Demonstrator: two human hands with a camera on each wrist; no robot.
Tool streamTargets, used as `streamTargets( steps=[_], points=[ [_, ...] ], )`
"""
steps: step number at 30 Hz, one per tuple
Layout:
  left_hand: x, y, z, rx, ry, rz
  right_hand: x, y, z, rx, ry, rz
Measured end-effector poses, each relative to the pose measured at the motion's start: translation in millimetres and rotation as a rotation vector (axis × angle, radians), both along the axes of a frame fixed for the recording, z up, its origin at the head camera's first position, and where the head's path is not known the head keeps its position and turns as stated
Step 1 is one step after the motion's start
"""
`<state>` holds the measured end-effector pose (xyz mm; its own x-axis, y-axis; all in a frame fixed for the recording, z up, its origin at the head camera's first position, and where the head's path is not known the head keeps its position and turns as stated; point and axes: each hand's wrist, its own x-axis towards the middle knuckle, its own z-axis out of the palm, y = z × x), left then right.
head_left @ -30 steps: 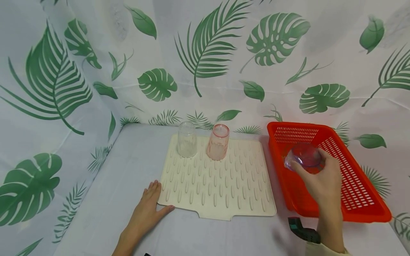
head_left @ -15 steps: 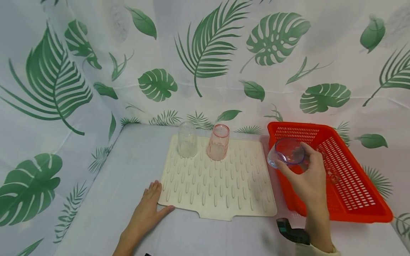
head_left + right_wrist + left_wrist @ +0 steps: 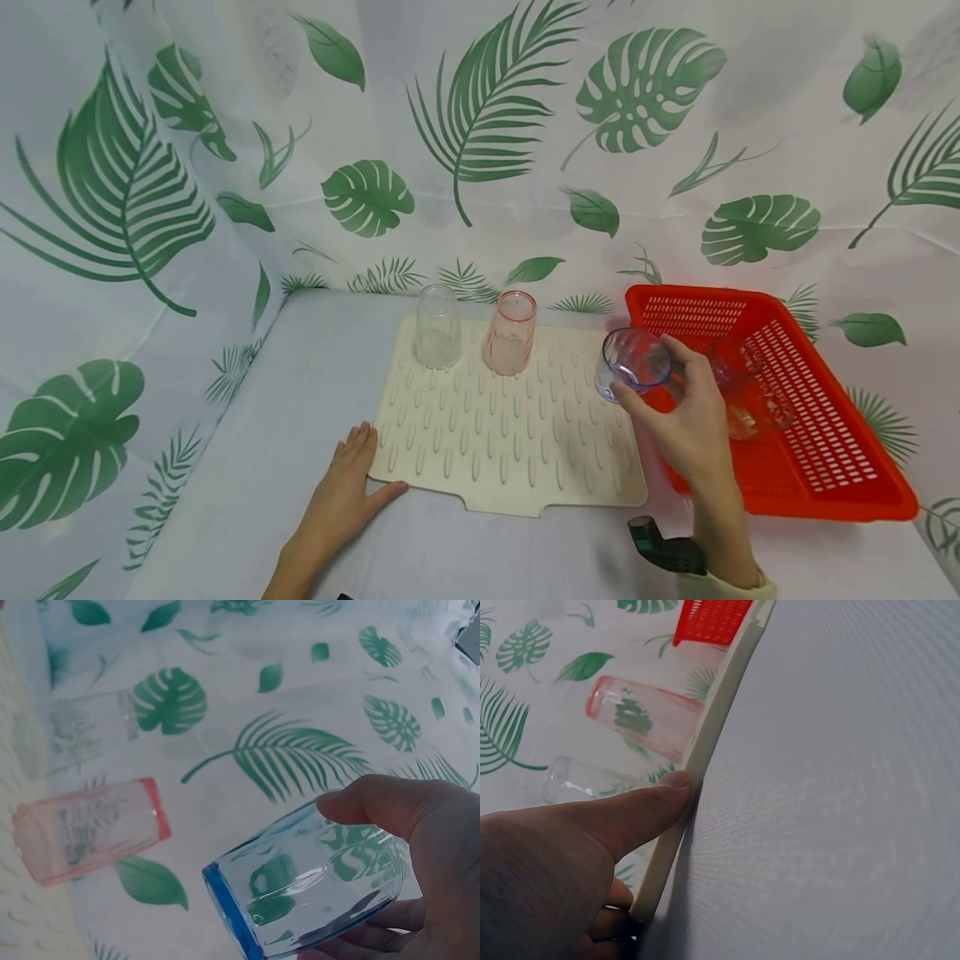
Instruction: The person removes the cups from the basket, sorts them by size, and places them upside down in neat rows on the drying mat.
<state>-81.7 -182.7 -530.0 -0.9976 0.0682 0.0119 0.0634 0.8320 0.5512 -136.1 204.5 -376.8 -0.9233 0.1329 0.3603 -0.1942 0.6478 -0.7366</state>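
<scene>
Between the thumb and fingers of my right hand point(image 3: 686, 425), a blue-tinted drinking glass point(image 3: 636, 360) is gripped by its side. It hangs tilted over the right edge of a cream ridged drying mat point(image 3: 510, 442). In the right wrist view its thick blue end point(image 3: 229, 911) points to the lower left. My left hand point(image 3: 343, 479) lies at the mat's front left corner with extended fingers; its thumb point(image 3: 656, 801) touches the mat's edge in the left wrist view. A clear glass point(image 3: 438, 333) and a pink-tinted glass point(image 3: 512, 337) stand toward the mat's back.
Right of the mat sits a red perforated plastic basket point(image 3: 832, 502), with several see-through glass items point(image 3: 750, 404) inside. A leaf-patterned cloth point(image 3: 367, 200) rises behind everything. Pale cloth point(image 3: 330, 350) covers the table.
My right hand has lifted the blue glass out of the red basket and moved left to the mat's right edge. My left hand stays in place.
</scene>
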Motion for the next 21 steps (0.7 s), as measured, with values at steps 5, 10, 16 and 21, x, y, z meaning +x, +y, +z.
streamTargets(
  steps=[5, 10, 16, 21],
  points=[
    [-0.5, 0.5, 3.5, -0.013, 0.001, -0.008, 0.7, -3.0, -1.4, 0.006, 0.010, 0.044],
    [-0.5, 1.6, 13.6, -0.010, -0.042, -0.016, 2.4, -6.4, -1.7, -0.003, 0.041, 0.086],
    [-5.6, 11.1, 30.3, -0.007, -0.036, -0.066, 5.3, -11.6, -2.3, 0.003, 0.059, 0.130],
    [-13.9, 25.7, 52.2, 0.025, 0.002, -0.118, 8.0, -17.1, -2.8, 0.002, 0.055, 0.165]
  ],
)
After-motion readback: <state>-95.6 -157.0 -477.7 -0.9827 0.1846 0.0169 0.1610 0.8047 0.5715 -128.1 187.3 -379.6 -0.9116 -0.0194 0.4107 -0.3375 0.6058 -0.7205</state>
